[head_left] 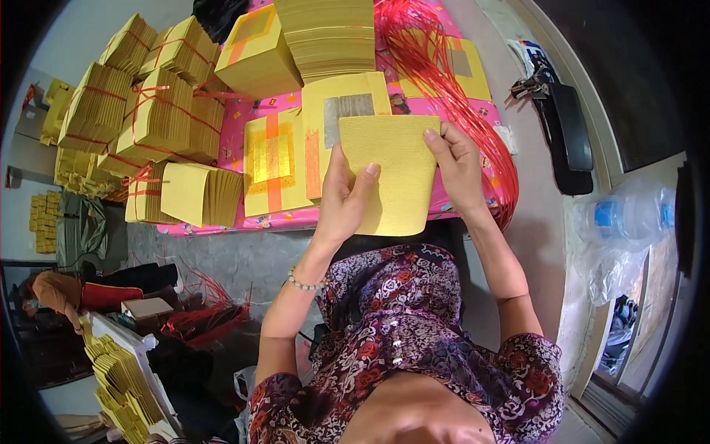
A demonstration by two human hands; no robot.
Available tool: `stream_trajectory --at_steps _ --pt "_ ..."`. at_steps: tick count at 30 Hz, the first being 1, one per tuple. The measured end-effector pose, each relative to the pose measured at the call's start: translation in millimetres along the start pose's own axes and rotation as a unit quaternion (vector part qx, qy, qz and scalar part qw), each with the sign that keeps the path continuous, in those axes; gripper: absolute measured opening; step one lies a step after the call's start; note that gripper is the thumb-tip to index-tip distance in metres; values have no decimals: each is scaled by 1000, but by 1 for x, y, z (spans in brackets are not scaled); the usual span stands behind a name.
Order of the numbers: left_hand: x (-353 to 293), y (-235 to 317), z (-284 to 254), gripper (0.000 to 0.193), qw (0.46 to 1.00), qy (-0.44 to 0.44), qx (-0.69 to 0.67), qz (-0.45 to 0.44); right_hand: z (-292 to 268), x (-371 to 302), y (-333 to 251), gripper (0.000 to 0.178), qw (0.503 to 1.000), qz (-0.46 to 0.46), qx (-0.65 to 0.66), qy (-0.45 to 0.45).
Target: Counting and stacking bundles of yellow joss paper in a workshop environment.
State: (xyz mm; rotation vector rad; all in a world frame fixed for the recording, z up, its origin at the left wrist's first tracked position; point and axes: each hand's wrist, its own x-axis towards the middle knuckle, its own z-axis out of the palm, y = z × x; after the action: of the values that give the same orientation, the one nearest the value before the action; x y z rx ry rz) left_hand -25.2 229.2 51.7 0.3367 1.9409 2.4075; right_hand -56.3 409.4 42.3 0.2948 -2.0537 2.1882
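Note:
Between my two hands is a yellow ribbed paper sheet (396, 181), held up in front of me; whether it is one sheet or a thin stack I cannot tell. My left hand (347, 196) grips its left edge, thumb on the face. At the upper right corner my right hand (460, 166) pinches it between thumb and fingers. Just behind it lies yellow paper with a silver foil patch (347, 111) and an orange strip. To the left of that is yellow paper with a gold foil patch (270, 159).
A pink patterned table cover (233, 133) lies under the papers. Tall yellow paper stacks (325, 37) stand at the back, with red-tied bundles (159, 111) at left. Red plastic ribbons (451, 89) hang over the right side. Another person (63, 292) works at lower left.

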Motion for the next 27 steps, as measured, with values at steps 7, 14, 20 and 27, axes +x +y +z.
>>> stream_trajectory --at_steps 7,14,20,27 --pt "-1 3 2 35 1000 16 3 -15 -7 -27 3 25 990 114 47 -74" --pt "-5 5 3 44 999 31 23 -35 -1 -43 -3 27 988 117 71 -65" --pt "-8 1 -1 44 997 17 60 -38 1 -57 2 27 987 152 38 -30" --pt "-7 4 -1 41 997 28 65 -36 1 -69 18 25 989 139 20 -52"
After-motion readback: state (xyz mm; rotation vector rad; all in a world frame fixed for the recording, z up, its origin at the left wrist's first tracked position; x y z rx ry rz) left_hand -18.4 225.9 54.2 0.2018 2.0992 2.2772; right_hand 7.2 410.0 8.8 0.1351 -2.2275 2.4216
